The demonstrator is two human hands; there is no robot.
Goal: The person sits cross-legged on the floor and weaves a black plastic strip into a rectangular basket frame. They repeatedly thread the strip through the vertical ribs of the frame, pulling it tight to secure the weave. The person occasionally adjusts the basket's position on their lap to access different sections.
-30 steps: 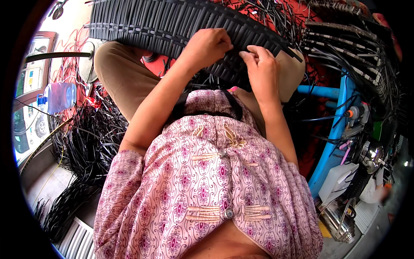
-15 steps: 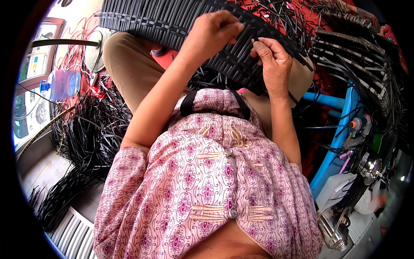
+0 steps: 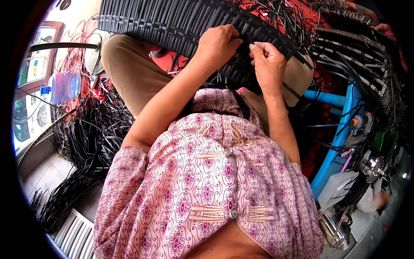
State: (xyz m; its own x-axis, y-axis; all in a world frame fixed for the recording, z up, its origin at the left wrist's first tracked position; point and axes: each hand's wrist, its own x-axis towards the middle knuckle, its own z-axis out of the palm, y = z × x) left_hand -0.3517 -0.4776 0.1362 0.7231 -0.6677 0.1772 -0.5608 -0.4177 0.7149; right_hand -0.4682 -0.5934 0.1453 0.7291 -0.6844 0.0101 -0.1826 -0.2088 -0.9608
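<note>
A curved panel of black plastic wicker [image 3: 151, 26], woven from flat strips, lies across my lap and knees. My left hand [image 3: 218, 46] is over its middle, fingers curled and pressed together near the weave. What they pinch is hidden. Just to the right, my right hand [image 3: 268, 64] is closed above the panel's near right part, thumb against forefinger. Whatever lies between those fingertips is too small to make out. A narrow gap separates the two hands. One dark strip [image 3: 292, 92] hangs past my right wrist over the trouser leg.
Loose black strips [image 3: 97, 134] are heaped at left, beside a clear blue water jug [image 3: 64, 87]. A blue frame [image 3: 334, 151] stands at right, with a metal flask [image 3: 336, 233] near it. Farther right rises another wicker piece [image 3: 353, 60]. More strip scraps litter the red floor [image 3: 276, 6].
My left hand has moved down and slightly right, closer to the weave. The right hand has shifted slightly left and down, its fingers more tightly curled.
</note>
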